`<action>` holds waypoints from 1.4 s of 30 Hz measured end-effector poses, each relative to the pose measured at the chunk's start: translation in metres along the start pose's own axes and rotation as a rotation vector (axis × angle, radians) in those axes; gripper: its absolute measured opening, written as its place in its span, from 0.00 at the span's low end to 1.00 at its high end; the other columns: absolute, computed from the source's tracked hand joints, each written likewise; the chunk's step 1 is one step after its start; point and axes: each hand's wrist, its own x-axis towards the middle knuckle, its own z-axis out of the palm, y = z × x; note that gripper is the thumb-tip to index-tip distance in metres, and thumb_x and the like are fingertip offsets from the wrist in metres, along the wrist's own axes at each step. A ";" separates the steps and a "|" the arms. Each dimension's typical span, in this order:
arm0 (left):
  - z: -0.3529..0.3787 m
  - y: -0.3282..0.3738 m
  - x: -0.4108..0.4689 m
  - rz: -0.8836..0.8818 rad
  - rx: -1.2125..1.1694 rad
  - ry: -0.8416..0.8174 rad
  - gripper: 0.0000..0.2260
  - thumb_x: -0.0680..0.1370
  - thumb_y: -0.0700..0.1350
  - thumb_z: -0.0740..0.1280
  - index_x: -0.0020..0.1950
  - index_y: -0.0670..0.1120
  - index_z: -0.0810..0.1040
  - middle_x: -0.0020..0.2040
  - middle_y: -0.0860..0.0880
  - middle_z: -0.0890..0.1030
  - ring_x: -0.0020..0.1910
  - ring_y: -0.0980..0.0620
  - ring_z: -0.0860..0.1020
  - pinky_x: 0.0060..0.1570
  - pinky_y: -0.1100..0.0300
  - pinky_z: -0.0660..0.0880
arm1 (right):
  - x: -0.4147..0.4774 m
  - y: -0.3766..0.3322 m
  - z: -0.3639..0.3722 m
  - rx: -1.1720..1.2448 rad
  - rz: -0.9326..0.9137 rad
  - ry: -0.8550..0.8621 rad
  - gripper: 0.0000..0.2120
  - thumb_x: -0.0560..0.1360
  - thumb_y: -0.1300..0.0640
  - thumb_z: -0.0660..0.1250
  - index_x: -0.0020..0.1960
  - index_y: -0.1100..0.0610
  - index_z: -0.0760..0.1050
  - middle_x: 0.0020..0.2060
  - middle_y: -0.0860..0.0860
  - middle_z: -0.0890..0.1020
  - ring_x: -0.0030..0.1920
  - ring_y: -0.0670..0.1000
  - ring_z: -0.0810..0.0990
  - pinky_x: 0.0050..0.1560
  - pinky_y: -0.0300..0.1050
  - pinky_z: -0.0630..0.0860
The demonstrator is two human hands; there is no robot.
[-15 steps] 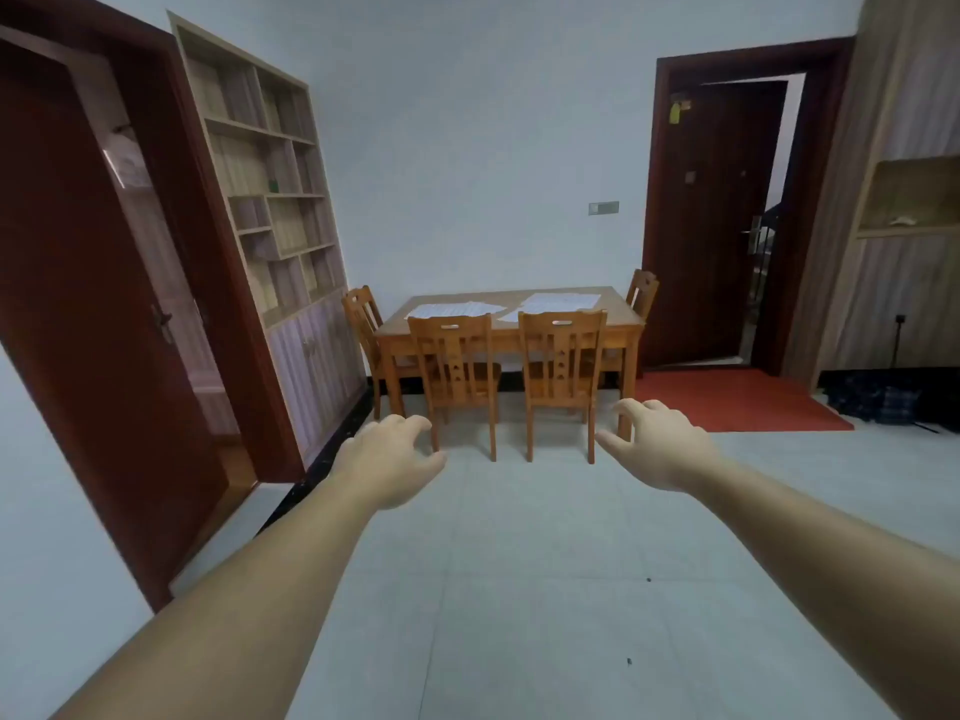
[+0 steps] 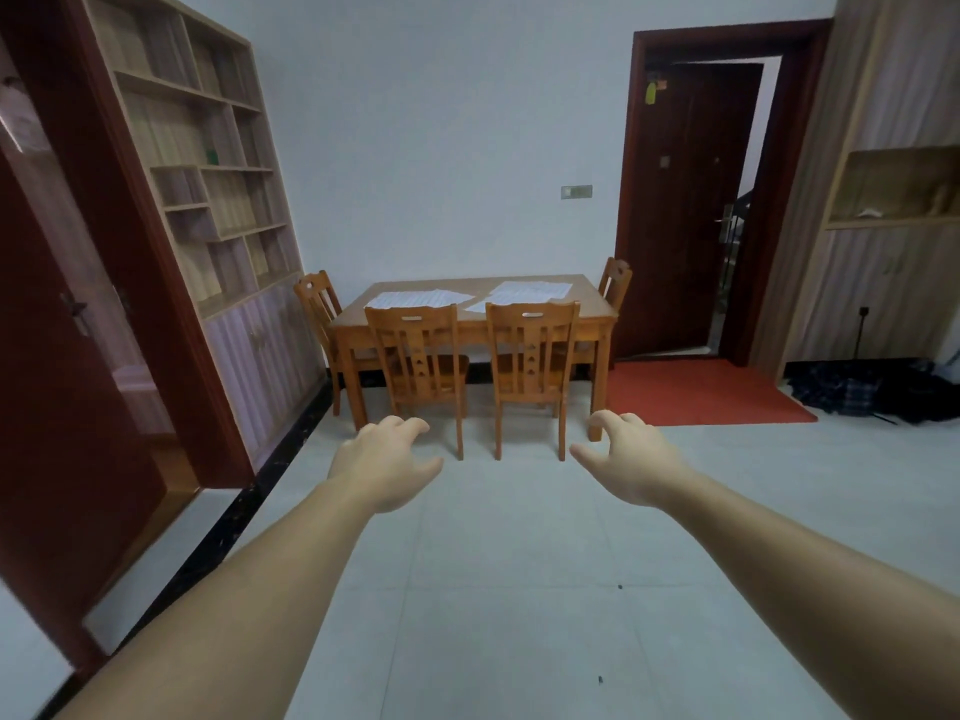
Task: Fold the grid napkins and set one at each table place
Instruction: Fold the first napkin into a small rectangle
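Observation:
A wooden dining table (image 2: 597, 317) stands across the room against the far wall. White grid napkins lie flat and unfolded on it: one group on the left (image 2: 415, 298), another on the right (image 2: 524, 293). My left hand (image 2: 387, 462) and my right hand (image 2: 631, 462) are stretched out in front of me over the floor, well short of the table. Both hands hold nothing, with the fingers loosely curled and apart.
Two wooden chairs (image 2: 421, 356) (image 2: 530, 353) are tucked in at the table's near side, one more at each end (image 2: 317, 304) (image 2: 615, 280). A tall bookshelf (image 2: 208, 174) lines the left wall. A red mat (image 2: 696, 389) lies before a dark door (image 2: 685, 210). Dark cloth (image 2: 862, 389) is piled at right.
The table and chairs look slightly nearer and the view has shifted a little. Both hands stay stretched out, with fingers curled a bit more.

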 end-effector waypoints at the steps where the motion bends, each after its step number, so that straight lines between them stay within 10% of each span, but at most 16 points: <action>1: 0.004 0.001 0.017 0.004 0.000 0.000 0.25 0.78 0.61 0.60 0.74 0.56 0.65 0.72 0.52 0.69 0.69 0.49 0.68 0.66 0.49 0.70 | 0.015 0.001 0.003 -0.002 -0.004 0.001 0.26 0.78 0.40 0.58 0.71 0.52 0.65 0.68 0.53 0.70 0.64 0.55 0.71 0.58 0.48 0.70; 42: 0.124 0.142 0.788 0.120 -0.010 -0.035 0.25 0.78 0.61 0.59 0.74 0.56 0.65 0.72 0.52 0.68 0.69 0.48 0.68 0.63 0.49 0.71 | 0.777 0.189 0.035 0.080 0.016 -0.059 0.30 0.75 0.36 0.60 0.73 0.47 0.63 0.71 0.50 0.69 0.66 0.54 0.72 0.65 0.59 0.72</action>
